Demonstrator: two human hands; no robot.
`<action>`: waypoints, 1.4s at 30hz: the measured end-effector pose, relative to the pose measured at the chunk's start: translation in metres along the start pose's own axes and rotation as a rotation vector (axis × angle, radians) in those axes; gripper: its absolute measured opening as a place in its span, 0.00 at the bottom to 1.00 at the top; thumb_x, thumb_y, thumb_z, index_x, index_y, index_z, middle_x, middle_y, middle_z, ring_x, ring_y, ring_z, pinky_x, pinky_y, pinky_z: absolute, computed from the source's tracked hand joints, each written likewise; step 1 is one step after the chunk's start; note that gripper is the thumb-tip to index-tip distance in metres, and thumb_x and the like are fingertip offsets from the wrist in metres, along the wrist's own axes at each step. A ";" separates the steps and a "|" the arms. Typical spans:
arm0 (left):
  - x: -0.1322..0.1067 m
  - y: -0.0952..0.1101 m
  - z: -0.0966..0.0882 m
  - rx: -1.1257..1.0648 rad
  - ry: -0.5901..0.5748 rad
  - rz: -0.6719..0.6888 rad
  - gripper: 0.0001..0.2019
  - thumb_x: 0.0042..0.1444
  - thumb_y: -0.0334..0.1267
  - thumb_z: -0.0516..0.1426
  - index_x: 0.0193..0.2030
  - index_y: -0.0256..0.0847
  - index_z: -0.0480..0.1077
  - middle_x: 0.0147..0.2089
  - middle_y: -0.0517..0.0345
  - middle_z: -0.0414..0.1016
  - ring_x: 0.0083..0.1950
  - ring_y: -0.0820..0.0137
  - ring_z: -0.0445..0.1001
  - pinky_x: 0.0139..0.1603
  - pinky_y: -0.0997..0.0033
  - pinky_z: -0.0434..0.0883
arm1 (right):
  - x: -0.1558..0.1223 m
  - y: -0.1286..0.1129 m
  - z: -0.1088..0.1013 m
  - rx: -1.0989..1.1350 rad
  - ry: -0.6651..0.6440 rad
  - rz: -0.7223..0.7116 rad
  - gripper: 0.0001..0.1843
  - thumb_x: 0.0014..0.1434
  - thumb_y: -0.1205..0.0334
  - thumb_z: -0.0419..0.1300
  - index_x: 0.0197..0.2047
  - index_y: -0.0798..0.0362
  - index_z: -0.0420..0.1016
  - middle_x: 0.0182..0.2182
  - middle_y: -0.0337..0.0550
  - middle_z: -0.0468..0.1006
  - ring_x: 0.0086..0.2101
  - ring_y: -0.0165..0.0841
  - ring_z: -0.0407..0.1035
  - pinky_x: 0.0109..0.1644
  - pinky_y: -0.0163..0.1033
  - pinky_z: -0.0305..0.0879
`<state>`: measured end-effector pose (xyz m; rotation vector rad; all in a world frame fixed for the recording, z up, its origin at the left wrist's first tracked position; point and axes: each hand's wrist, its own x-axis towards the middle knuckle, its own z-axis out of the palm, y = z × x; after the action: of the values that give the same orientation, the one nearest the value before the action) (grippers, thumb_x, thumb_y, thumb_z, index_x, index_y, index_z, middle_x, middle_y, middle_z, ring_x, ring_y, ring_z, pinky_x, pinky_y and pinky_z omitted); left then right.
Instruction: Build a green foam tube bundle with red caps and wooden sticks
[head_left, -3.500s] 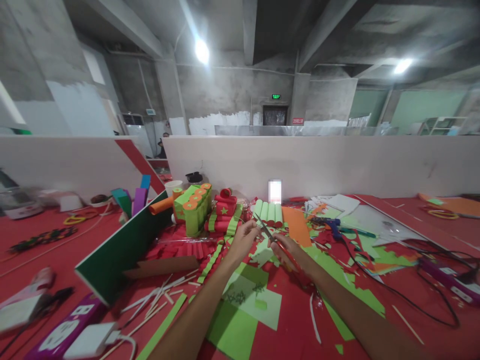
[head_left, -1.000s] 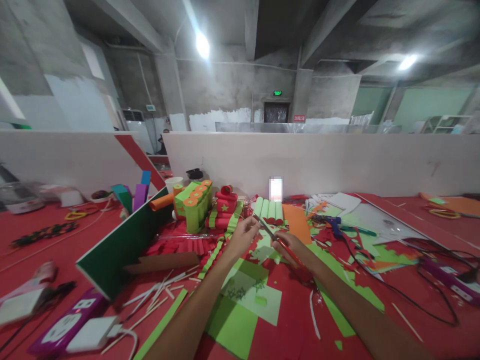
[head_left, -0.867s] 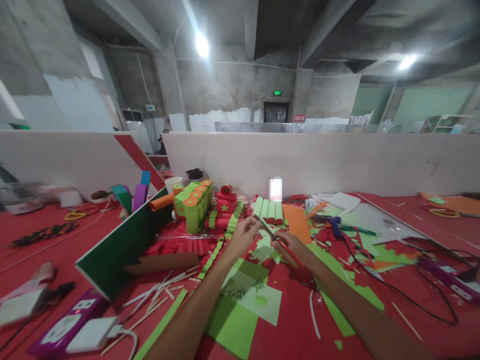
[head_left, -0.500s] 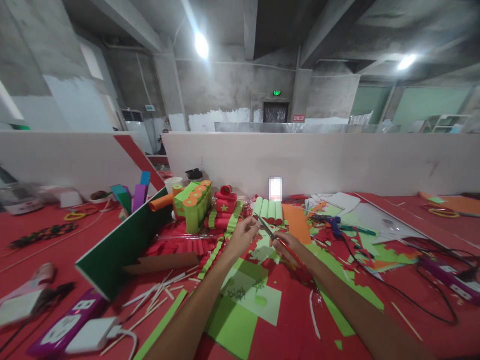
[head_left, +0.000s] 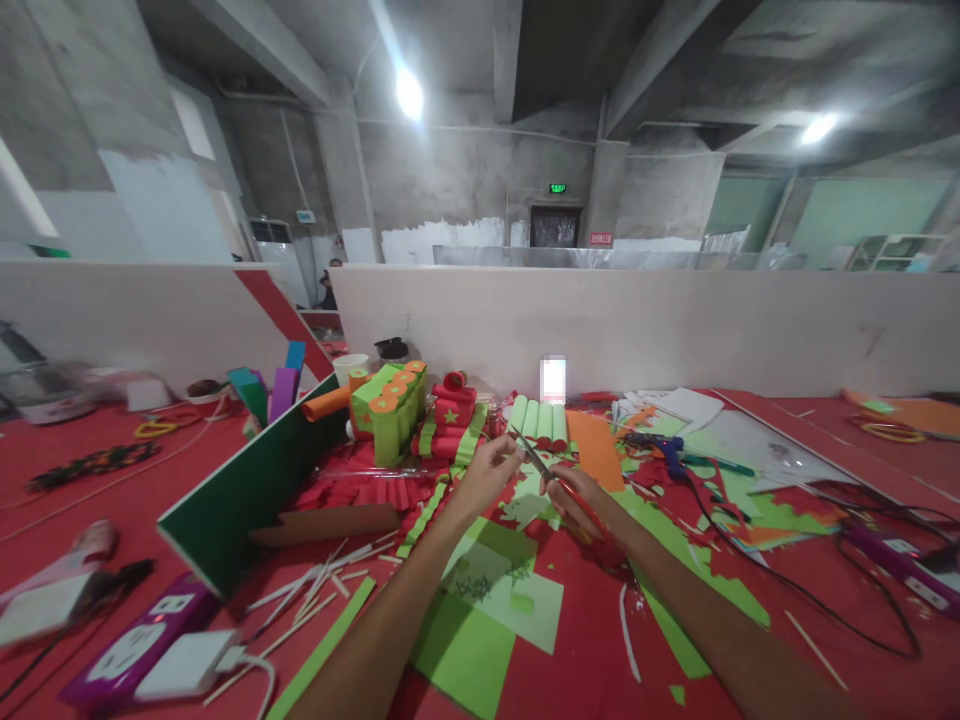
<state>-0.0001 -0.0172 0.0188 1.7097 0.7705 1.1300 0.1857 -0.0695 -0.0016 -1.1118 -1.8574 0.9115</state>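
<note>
My left hand (head_left: pixel 487 474) is raised over the red table (head_left: pixel 135 510), its fingers pinched on a small piece I cannot make out. The blades of the red-handled scissors (head_left: pixel 559 485) point up-left and meet that pinch. My right hand (head_left: pixel 581 500) is closed round the scissor handles. Below both hands lie light green paper sheets (head_left: pixel 487 610) with small dark cut-out stars on them. Green paper rolls (head_left: pixel 538 422) stand just behind my hands.
A green-faced board (head_left: pixel 247 490) leans at left, with thin wooden sticks (head_left: pixel 315 590) beside it. Red and green paper rolls (head_left: pixel 420 415) are stacked behind. A blue glue gun (head_left: pixel 660 445) and black cables (head_left: pixel 825 590) lie right. Power strips (head_left: pixel 135 655) sit at front left.
Hardly anything differs: both hands stay in the same place with the scissors against the pinched piece; the view has shifted very slightly.
</note>
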 end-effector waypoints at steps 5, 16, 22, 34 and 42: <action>-0.001 0.003 0.001 -0.001 -0.024 -0.021 0.15 0.51 0.47 0.58 0.26 0.37 0.64 0.22 0.64 0.66 0.24 0.75 0.66 0.28 0.76 0.62 | 0.000 -0.003 0.000 -0.019 0.018 -0.041 0.23 0.59 0.39 0.51 0.33 0.52 0.65 0.22 0.34 0.62 0.22 0.27 0.56 0.24 0.32 0.52; 0.000 -0.004 0.001 -0.005 -0.030 -0.026 0.15 0.56 0.47 0.54 0.29 0.35 0.69 0.24 0.61 0.67 0.26 0.74 0.66 0.28 0.76 0.61 | 0.000 0.009 0.003 0.098 -0.005 0.016 0.24 0.57 0.36 0.50 0.35 0.51 0.67 0.21 0.34 0.61 0.19 0.26 0.56 0.21 0.31 0.52; 0.001 -0.006 0.001 0.003 -0.012 -0.024 0.16 0.56 0.47 0.53 0.30 0.35 0.71 0.26 0.59 0.69 0.27 0.75 0.66 0.29 0.76 0.62 | 0.003 0.022 0.007 0.183 -0.023 0.018 0.27 0.57 0.34 0.48 0.41 0.50 0.67 0.20 0.33 0.61 0.17 0.25 0.55 0.19 0.31 0.53; -0.001 0.001 0.003 0.021 0.000 -0.076 0.16 0.54 0.47 0.55 0.29 0.35 0.72 0.23 0.61 0.68 0.25 0.75 0.65 0.28 0.76 0.61 | -0.001 0.006 0.004 0.057 0.008 -0.006 0.23 0.59 0.38 0.49 0.35 0.51 0.65 0.21 0.33 0.61 0.19 0.25 0.56 0.21 0.30 0.54; -0.001 -0.003 0.002 0.039 -0.008 -0.064 0.16 0.54 0.48 0.54 0.29 0.35 0.73 0.23 0.61 0.67 0.25 0.75 0.65 0.27 0.77 0.60 | -0.003 -0.007 0.002 0.011 0.006 -0.033 0.21 0.59 0.40 0.51 0.34 0.51 0.65 0.22 0.33 0.60 0.20 0.27 0.55 0.23 0.32 0.53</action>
<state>0.0010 -0.0174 0.0156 1.7089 0.8412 1.0705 0.1828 -0.0746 0.0027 -1.0733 -1.8583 0.8979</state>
